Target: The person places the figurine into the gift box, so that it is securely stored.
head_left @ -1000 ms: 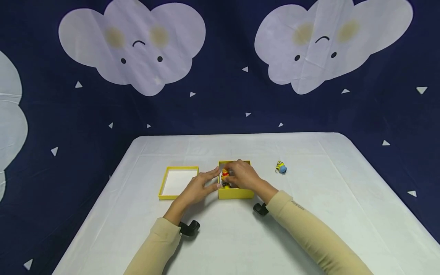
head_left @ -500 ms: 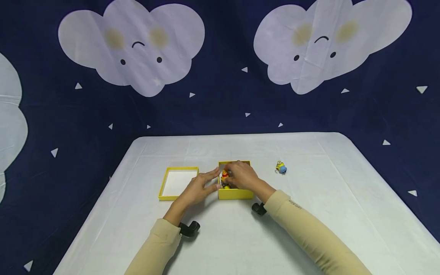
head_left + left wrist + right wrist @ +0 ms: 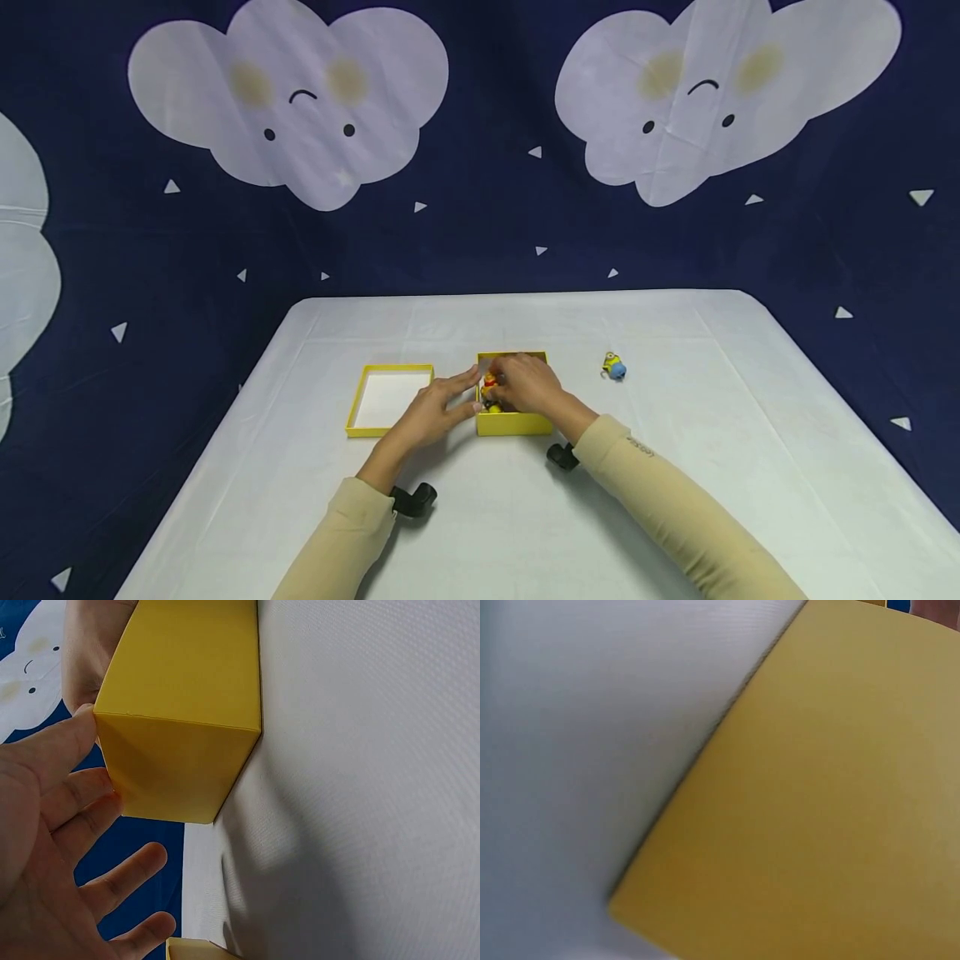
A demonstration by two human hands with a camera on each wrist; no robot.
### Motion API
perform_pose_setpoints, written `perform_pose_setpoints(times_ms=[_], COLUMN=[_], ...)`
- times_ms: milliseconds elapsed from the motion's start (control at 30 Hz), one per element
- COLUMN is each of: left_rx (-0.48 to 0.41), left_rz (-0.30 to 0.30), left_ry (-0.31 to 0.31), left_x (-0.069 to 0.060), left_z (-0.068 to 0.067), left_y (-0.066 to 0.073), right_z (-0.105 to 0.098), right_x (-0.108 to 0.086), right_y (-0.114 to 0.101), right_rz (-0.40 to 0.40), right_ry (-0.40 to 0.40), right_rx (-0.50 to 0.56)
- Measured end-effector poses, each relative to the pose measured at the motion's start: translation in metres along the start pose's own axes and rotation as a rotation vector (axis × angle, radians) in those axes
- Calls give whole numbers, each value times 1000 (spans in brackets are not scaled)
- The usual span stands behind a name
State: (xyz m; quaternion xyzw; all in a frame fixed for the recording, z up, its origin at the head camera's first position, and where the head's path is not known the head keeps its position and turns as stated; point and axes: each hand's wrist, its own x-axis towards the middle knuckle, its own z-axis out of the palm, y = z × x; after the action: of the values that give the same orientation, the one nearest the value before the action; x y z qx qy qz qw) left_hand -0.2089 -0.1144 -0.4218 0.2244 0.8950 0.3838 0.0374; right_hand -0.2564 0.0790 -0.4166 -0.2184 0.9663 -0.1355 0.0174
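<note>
A yellow box (image 3: pixel 513 425) stands uncovered in the middle of the white table. My right hand (image 3: pixel 527 384) reaches over its right side, fingers curled down inside and gripping a small red-and-yellow bear figurine (image 3: pixel 489 382). The fingertips on the figurine are partly hidden. Below it in the box shows another small yellow-and-black item (image 3: pixel 494 407), kind unclear. Along the left wall, my left hand (image 3: pixel 433 410) touches the box's upper edge with extended fingers. In the left wrist view, the left thumb and fingers (image 3: pixel 82 791) rest at the corner of the box (image 3: pixel 180 667). The right wrist view shows only the box's side (image 3: pixel 817 787).
A shallow yellow lid (image 3: pixel 390 367) with a white inside lies left of the box. To the right sits a small yellow-and-blue minion figurine (image 3: pixel 613 367) with what looks like a ring. A dark blue cloth with clouds (image 3: pixel 480 167) hangs behind the table.
My right hand and the bear figurine have shifted slightly left and toward me within the box. The left hand, lid and minion figurine stay in place.
</note>
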Motion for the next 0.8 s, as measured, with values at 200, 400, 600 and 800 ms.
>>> perform_pose_setpoints(times_ms=[200,400,600,800], left_rx=[18,36,25,15], left_rz=[-11,4,3,-9], left_ry=[7,16,18,7], left_x=[-1,0,0,-1], left_z=[0,1,1,0], left_y=[0,-1,-1,0], right_z=[1,2,2,2], right_x=[-1,-2,-2,-2], right_y=[0,1,1,2], right_rz=[-4,-23,-32,-15], right_ry=[26,55,74,66], right_rx=[1,-6,-6,-19])
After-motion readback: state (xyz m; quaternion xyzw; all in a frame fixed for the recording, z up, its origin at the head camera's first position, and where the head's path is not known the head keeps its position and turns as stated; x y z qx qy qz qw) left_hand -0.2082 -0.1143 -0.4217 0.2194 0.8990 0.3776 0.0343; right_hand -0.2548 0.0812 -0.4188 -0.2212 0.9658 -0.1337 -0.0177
